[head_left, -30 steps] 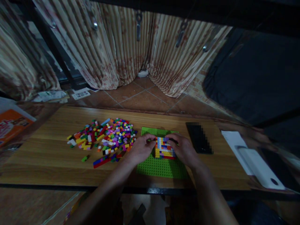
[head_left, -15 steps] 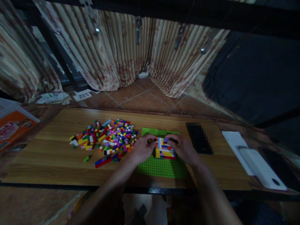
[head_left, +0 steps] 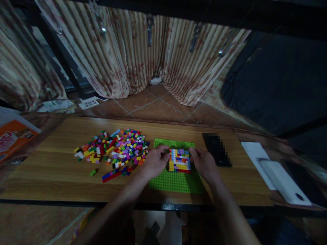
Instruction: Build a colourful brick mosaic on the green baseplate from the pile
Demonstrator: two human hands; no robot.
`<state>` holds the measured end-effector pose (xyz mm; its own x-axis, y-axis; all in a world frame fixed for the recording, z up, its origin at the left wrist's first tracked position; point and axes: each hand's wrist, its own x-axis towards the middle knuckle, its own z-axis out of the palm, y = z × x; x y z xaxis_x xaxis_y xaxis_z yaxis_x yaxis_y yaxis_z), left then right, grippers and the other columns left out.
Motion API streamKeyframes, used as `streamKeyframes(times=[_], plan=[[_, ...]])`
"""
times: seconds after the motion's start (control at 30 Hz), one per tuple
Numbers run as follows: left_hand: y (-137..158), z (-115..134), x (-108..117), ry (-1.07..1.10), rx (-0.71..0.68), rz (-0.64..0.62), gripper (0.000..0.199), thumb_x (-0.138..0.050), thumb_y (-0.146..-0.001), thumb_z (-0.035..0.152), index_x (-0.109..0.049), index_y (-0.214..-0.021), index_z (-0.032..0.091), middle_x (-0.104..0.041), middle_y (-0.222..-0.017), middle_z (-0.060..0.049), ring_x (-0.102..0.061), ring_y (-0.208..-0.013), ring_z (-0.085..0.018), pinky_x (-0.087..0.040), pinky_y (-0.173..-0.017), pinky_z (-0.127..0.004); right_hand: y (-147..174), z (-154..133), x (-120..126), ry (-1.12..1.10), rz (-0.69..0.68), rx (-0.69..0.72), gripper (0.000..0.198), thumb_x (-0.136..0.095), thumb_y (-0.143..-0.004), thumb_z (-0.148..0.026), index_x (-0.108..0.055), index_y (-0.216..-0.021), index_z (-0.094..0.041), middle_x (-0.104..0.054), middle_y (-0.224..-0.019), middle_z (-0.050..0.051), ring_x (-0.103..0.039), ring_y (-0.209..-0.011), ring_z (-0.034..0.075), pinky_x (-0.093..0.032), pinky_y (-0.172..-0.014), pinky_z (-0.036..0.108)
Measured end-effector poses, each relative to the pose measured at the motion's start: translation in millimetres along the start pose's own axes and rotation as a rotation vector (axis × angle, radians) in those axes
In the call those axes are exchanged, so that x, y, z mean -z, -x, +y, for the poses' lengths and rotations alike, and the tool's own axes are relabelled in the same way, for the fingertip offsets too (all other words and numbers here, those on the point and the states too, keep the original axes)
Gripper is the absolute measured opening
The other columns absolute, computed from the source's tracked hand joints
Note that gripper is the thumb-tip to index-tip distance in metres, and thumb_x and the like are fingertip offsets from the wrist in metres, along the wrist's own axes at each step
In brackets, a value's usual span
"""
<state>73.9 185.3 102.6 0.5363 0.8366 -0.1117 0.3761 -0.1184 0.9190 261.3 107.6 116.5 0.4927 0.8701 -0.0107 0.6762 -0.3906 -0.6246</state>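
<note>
A flat, many-coloured block of joined toy bricks [head_left: 180, 160] lies on a green studded baseplate [head_left: 176, 185]. My left hand [head_left: 157, 159] grips the left edge of the block near its far corner, thumb and forefinger curled against it. On the opposite side, my right hand [head_left: 203, 161] has its curled fingers at the block's right edge, close to the far corner. The top of the block shows between the hands, with white, yellow, blue, red and purple studs. The undersides of both hands are hidden.
Left of the baseplate lies a heap of loose bricks [head_left: 130, 148]. A red and blue brick strip [head_left: 111, 176] and a green brick [head_left: 93, 172] lie nearer me. A black phone-like slab [head_left: 214, 149] lies right on the wooden table [head_left: 58, 170]. Beyond it sits a white device [head_left: 284, 182].
My right hand has drawn back from the top of the brick block to its right edge, uncovering more studs. My left hand stays at the left edge. The view has shifted slightly.
</note>
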Motion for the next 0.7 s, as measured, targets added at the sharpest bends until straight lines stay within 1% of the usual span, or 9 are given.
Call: streamKeyframes(times=[0.1, 0.17, 0.23, 0.33, 0.43, 0.57, 0.63, 0.7], plan=[[0.4, -2.5, -3.9, 0.034, -0.031, -0.046, 0.032, -0.054, -0.083, 0.021, -0.06, -0.114, 0.018, -0.07, -0.085, -0.003, -0.064, -0.07, -0.015, -0.05, -0.063, -0.026, 1.0, -5.7, -6.2, 0.065, -0.038, 0.021, 0.042, -0.037, -0.09, -0.046, -0.063, -0.07, -0.019, -0.066, -0.066, 0.005, -0.061, -0.064, 0.019, -0.037, -0.059, 0.028], [0.2, -5.5, -7.5, 0.046, -0.061, -0.041, 0.035, -0.056, -0.081, 0.019, -0.058, -0.116, 0.018, -0.067, -0.08, -0.001, -0.062, -0.068, -0.014, -0.049, -0.062, -0.025, 1.3, -9.3, -10.8, 0.084, -0.042, 0.019, 0.039, -0.038, -0.09, -0.042, -0.067, -0.078, -0.019, -0.068, -0.073, 0.007, -0.062, -0.069, 0.02, -0.039, -0.063, 0.029], [0.0, -7.9, -11.6, 0.062, -0.084, -0.003, 0.037, -0.058, -0.079, 0.018, -0.058, -0.116, 0.018, -0.064, -0.078, 0.0, -0.061, -0.068, -0.013, -0.049, -0.064, -0.024, 1.4, -11.4, -14.3, 0.089, -0.029, 0.021, 0.039, -0.038, -0.09, -0.04, -0.069, -0.083, -0.019, -0.07, -0.078, 0.008, -0.063, -0.073, 0.021, -0.041, -0.066, 0.029], [-0.9, -8.6, -16.7, 0.089, -0.102, 0.033, 0.036, -0.059, -0.078, 0.018, -0.06, -0.114, 0.018, -0.064, -0.08, 0.0, -0.059, -0.07, -0.012, -0.05, -0.068, -0.024, -0.2, -9.7, -18.1, 0.096, 0.021, 0.018, 0.038, -0.04, -0.088, -0.041, -0.07, -0.084, -0.017, -0.07, -0.081, 0.01, -0.063, -0.075, 0.022, -0.043, -0.068, 0.031], [-2.6, -6.2, -19.0, 0.059, -0.076, 0.066, 0.035, -0.061, -0.078, 0.019, -0.061, -0.113, 0.017, -0.064, -0.082, -0.001, -0.061, -0.074, -0.013, -0.051, -0.073, -0.025, -5.8, -4.0, -22.1, 0.133, 0.079, 0.044, 0.04, -0.04, -0.087, -0.042, -0.071, -0.088, -0.017, -0.07, -0.084, 0.011, -0.063, -0.076, 0.023, -0.044, -0.07, 0.033], [-1.4, -0.3, -18.0, 0.01, -0.055, 0.083, 0.036, -0.06, -0.079, 0.021, -0.061, -0.115, 0.015, -0.067, -0.083, -0.003, -0.063, -0.077, -0.015, -0.053, -0.075, -0.027, -12.0, 0.1, -25.2, 0.148, 0.081, 0.056, 0.04, -0.042, -0.086, -0.042, -0.072, -0.092, -0.016, -0.07, -0.085, 0.011, -0.063, -0.077, 0.024, -0.045, -0.069, 0.033], [1.1, 3.2, -16.9, -0.007, -0.061, 0.095, 0.035, -0.059, -0.08, 0.021, -0.061, -0.115, 0.015, -0.068, -0.084, -0.004, -0.063, -0.077, -0.016, -0.053, -0.075, -0.027, -11.4, -2.3, -24.5, 0.151, 0.13, 0.048, 0.04, -0.043, -0.086, -0.042, -0.072, -0.094, -0.016, -0.07, -0.083, 0.011, -0.062, -0.073, 0.023, -0.045, -0.067, 0.034], [3.6, 6.8, -14.9, -0.02, -0.078, 0.116, 0.033, -0.057, -0.082, 0.022, -0.062, -0.114, 0.015, -0.069, -0.085, -0.004, -0.064, -0.076, -0.016, -0.053, -0.075, -0.028, -8.0, -8.1, -22.8, 0.141, 0.25, 0.076, 0.04, -0.044, -0.087, -0.042, -0.071, -0.096, -0.014, -0.069, -0.084, 0.012, -0.061, -0.07, 0.023, -0.045, -0.065, 0.034]])
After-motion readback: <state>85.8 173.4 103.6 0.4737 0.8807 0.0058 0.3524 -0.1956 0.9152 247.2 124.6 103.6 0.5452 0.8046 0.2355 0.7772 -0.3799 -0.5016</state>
